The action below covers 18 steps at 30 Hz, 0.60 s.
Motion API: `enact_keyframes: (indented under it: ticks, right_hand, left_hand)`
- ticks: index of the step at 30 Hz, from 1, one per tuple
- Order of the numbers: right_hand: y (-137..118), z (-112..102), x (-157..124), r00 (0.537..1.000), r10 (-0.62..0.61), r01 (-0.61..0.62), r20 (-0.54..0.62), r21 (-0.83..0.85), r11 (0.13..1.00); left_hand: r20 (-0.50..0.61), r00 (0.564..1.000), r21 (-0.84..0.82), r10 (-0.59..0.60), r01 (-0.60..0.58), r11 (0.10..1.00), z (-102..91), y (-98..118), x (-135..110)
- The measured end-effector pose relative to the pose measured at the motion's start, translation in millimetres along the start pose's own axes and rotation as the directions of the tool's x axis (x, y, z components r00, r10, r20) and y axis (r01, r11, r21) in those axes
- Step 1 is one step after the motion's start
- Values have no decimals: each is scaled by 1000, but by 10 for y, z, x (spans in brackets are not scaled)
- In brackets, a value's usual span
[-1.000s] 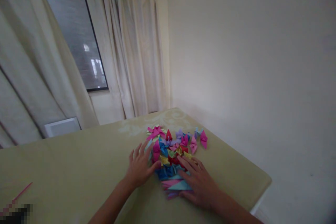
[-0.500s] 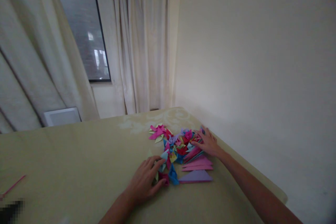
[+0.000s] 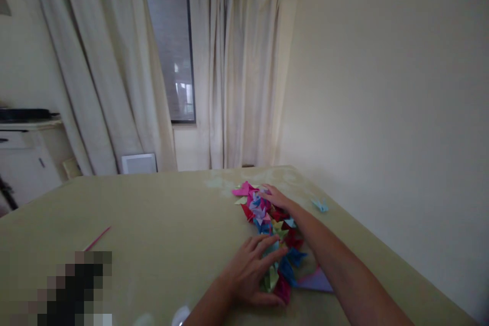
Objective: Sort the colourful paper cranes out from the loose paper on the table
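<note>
A heap of folded paper cranes (image 3: 261,215) in pink, red, blue, purple, yellow and pale green lies on the table's right part. My left hand (image 3: 255,271) rests spread along the near left side, its fingers over pale green and light blue cranes and its thumb by a dark pink one (image 3: 283,289). At the far end of the heap, my right hand (image 3: 275,197) lies with fingers stretched over purple and pink cranes. A purple folded paper (image 3: 318,281) shows partly beneath my right forearm. One light blue crane (image 3: 320,206) sits apart, right of the right arm.
The table (image 3: 153,214) has a pale green cover and meets the wall on the right. A thin pink stick (image 3: 98,238) lies at left beside a pixelated dark patch. Something white and round (image 3: 181,316) shows at the front edge. Curtains and a window stand behind.
The view has turned left. My right hand has moved from the heap's right side to its far end. A light blue crane now lies apart at right, and my forearm covers the folded papers' place.
</note>
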State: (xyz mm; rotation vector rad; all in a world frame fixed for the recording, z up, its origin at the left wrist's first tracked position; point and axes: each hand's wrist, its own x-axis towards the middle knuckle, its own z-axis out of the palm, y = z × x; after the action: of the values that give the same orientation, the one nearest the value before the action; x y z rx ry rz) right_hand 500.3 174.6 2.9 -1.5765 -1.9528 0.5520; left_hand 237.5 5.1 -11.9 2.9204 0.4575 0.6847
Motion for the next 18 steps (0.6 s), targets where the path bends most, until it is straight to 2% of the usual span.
enact_keyframes:
  ticks: [2, 5, 7, 9, 11, 13, 15, 16, 18]
  right_hand:
    - [-240, 158, 126, 991, -73, 72, 114, 18, 997]
    - [-625, 317, 154, 941, -183, 178, 286, 43, 983]
    - [-865, 339, 68, 896, -246, 239, 371, 65, 969]
    - [-1044, 270, -91, 865, -300, 287, 402, 93, 953]
    - [-1118, 109, -323, 880, -344, 335, 327, 83, 938]
    - [-1061, -116, -636, 924, -350, 354, 151, 5, 935]
    - [-886, -355, -1036, 955, -295, 290, -35, -106, 951]
    - [-768, -463, -1264, 964, -250, 234, -94, -152, 960]
    - [-517, -630, -1751, 983, -145, 116, -114, -229, 967]
  left_hand:
    - [-2, 1000, 15, 29, -29, 999, -20, -2, 9]
    - [-22, 997, 72, 67, -66, 995, -57, 5, 22]
    - [-49, 996, 135, 80, -72, 988, -67, 16, 13]
    - [-86, 992, 215, 89, -69, 974, -62, 37, -12]
    - [-128, 985, 306, 117, -73, 949, -57, 70, -38]
    - [-187, 964, 386, 188, -104, 917, -79, 97, -44]
    - [-276, 934, 424, 226, -93, 901, -156, 81, -10]
    - [-331, 924, 413, 193, -42, 910, -219, 41, 22]
    - [-431, 902, 328, -11, 168, 930, -383, -128, 104]
